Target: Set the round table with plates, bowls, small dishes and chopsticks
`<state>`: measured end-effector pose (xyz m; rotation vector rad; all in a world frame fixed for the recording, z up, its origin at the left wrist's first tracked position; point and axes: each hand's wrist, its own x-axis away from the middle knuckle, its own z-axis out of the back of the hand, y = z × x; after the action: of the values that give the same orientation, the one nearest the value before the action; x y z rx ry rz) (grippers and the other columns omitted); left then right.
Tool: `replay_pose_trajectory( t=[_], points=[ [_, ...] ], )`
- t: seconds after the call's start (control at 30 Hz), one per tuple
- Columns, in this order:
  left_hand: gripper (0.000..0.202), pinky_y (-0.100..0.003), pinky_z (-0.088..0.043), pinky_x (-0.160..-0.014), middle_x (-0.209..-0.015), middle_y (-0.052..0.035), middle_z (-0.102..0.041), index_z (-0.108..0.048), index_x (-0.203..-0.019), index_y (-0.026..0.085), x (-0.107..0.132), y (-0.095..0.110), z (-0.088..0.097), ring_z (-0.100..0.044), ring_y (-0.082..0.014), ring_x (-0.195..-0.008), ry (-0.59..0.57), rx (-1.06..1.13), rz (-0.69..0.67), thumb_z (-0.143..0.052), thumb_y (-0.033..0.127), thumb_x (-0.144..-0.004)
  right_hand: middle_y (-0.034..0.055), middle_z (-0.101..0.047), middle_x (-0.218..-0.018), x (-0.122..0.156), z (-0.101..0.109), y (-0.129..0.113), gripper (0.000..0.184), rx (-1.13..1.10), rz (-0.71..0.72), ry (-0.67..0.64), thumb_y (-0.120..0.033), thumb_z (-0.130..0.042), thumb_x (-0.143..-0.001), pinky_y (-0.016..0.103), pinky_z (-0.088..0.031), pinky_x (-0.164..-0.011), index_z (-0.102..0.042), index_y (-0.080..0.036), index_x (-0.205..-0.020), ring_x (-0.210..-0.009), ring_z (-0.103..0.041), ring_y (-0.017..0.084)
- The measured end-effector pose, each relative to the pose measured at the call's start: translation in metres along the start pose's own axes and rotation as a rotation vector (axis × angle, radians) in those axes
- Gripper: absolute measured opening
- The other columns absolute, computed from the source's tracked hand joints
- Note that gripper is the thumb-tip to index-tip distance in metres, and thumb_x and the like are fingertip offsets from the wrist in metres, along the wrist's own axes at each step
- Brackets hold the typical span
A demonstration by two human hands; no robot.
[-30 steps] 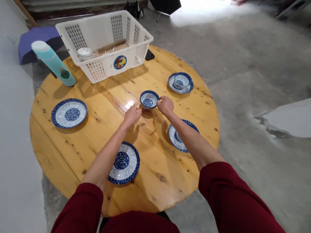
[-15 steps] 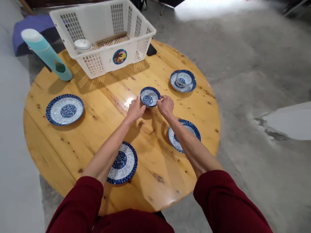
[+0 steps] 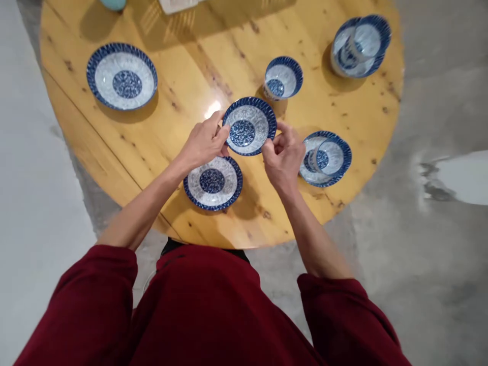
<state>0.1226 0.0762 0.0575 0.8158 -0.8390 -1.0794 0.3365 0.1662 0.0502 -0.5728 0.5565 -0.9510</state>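
Between my two hands is a blue-and-white bowl (image 3: 249, 126), raised above the table and gripped by its sides. My left hand (image 3: 208, 138) has its fingers and thumb closed on the left rim. On the opposite rim, my right hand (image 3: 284, 156) pinches with thumb and fingers. Just below the bowl in view, a patterned plate (image 3: 194, 184) lies near the table's front edge. A second bowl (image 3: 288, 76) stands on bare wood beyond the held one.
The round wooden table (image 3: 183, 107) carries a plate (image 3: 102, 76) on the left. On the right are a plate (image 3: 307, 173) with a bowl (image 3: 331, 155) on it and another plate-and-bowl pair (image 3: 368, 38). The white basket's corner (image 3: 179, 4) shows at the top.
One bowl has come off the stack my hands held, and the other now stands on the table. Both hands have brought the held bowl closer to the near plate. The view has tilted down.
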Motion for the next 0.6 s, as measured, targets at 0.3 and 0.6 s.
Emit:
replay_pose_trajectory(
  t=[0.3, 0.6],
  points=[
    [0.015, -0.044, -0.053, -0.104, -0.076, -0.0042, -0.073, -0.065, -0.093, 0.013, 0.076, -0.031, 0.017, -0.075, -0.0254, -0.098, -0.196, -0.111, 0.024, -0.05, 0.017, -0.092, -0.0057, -0.054, -0.064, 0.113, -0.038, -0.047, 0.042, -0.035, -0.278, -0.065, -0.034, -0.05, -0.089, 0.032, -0.049, -0.069, -0.06, -0.017, -0.126, -0.061, -0.056, 0.017],
    [0.022, -0.03, -0.054, -0.084, -0.067, -0.0029, -0.073, -0.067, -0.095, 0.016, 0.078, -0.031, 0.028, -0.073, -0.0209, -0.074, -0.39, -0.285, -0.009, -0.049, 0.019, -0.084, -0.0065, -0.055, -0.061, 0.147, -0.06, -0.051, 0.045, -0.144, -0.386, -0.005, -0.036, -0.054, -0.085, 0.035, -0.051, -0.072, -0.057, -0.014, -0.124, -0.06, -0.061, 0.022]
  ],
)
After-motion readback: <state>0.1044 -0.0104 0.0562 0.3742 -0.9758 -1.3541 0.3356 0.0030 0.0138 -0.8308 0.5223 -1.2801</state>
